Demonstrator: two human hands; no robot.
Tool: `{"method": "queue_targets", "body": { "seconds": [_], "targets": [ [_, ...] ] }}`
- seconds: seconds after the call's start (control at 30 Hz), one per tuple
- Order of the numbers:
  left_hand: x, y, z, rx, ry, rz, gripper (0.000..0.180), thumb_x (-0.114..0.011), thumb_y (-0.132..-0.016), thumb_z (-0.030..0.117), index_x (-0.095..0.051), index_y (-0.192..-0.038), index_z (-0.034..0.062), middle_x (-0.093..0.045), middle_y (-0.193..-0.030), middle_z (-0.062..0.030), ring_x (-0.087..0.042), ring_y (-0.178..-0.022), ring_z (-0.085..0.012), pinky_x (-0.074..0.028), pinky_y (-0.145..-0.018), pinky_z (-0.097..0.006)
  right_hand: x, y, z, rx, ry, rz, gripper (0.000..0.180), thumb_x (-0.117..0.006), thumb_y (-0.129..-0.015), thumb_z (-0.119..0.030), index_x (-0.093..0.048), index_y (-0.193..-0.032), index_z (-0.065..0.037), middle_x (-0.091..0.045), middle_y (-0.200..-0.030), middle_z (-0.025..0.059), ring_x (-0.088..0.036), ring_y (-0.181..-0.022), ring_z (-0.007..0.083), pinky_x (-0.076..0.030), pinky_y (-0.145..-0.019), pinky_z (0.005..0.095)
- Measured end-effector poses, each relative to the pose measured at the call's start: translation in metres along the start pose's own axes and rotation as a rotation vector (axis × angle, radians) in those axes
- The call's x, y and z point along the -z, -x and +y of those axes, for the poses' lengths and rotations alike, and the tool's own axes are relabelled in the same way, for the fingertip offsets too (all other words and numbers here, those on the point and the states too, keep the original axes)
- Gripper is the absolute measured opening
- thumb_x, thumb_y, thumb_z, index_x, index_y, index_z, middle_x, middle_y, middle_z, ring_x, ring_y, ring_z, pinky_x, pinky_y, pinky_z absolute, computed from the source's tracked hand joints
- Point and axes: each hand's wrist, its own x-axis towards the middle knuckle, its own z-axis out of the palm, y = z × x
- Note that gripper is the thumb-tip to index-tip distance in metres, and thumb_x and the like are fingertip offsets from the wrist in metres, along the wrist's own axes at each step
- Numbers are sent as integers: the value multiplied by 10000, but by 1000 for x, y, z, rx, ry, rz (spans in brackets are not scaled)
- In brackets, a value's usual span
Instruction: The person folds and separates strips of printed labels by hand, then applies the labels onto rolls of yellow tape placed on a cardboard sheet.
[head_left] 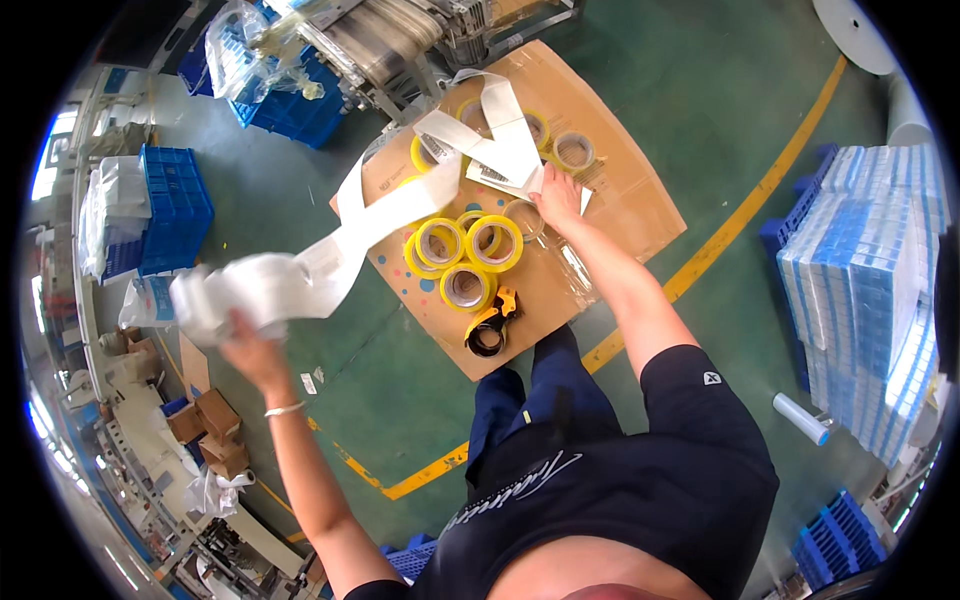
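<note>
Two-handed: gripping white bundle (250, 288) at nine o'clock with left fingers (237, 322); touching strip (405, 213) at one with right fingers (547, 184), cannot tell if pinching. Seems partly unwound, with much left.

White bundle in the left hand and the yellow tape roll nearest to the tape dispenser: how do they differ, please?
Colour: the white bundle looks white throughout, while the tape roll is yellow around a pale core.
Place: the white bundle is in the left hand, left of the cardboard; the tape roll sits on it.
Shape: the white bundle looks loose and trails a long strip; the tape roll is a neat ring.
</note>
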Motion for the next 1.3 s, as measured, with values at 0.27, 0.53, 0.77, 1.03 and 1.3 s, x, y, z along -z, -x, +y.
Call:
{"method": "queue_targets", "body": {
  "seconds": [0.27,0.53,0.77,1.03,1.3],
  "targets": [
    [-250,40,-77,-284,-816,-767,922,-680,-791,434,-239,-1453,-33,-205,-1503,-280,-179,-1398,-443,-161,-1104,-591,-6,-29,-8,-133,60,-48,495,-776,-719,-350,-591,-1048,-29,-562,-1133,145,-489,-1091,309,-386,-922,445],
    [-284,129,-44,-321,-154,-656,500,-624,-868,169,-448,-1299,-12,-495,-1228,-245,-513,-1095,-359,-416,-943,-437,26,-7,46,-197,-765,-388,416,-669,-816,-162,-576,-1181,15,-675,-1004,123,-646,-886,191,-502,-799,320],
    [-294,180,20,942,848,-997,327,-561,-961,209,-556,-1197,-17,-642,-1082,-79,-610,-932,-122,-494,-809,-269,126,95,46,-266,-1099,-449,314,-646,-880,-123,-581,-1145,32,-656,-1011,56,-606,-891,98,-501,-783,271],
    [-246,202,82,559,904,-1074,337,-513,-968,88,-471,-1280,-31,-629,-1111,-46,-576,-986,-82,-448,-868,-238,180,171,35,-266,-1277,-445,447,-696,-879,-197,-537,-1231,26,-649,-1070,53,-591,-969,104,-483,-850,267],
    [-193,205,119,635,827,-1044,239,-614,-938,161,-658,-1038,-52,-689,-919,-41,-617,-785,-80,-501,-712,-232,219,233,0,-233,-1219,-345,337,-666,-901,-200,-589,-1148,15,-680,-962,52,-611,-880,96,-502,-764,264]
  ]
}}
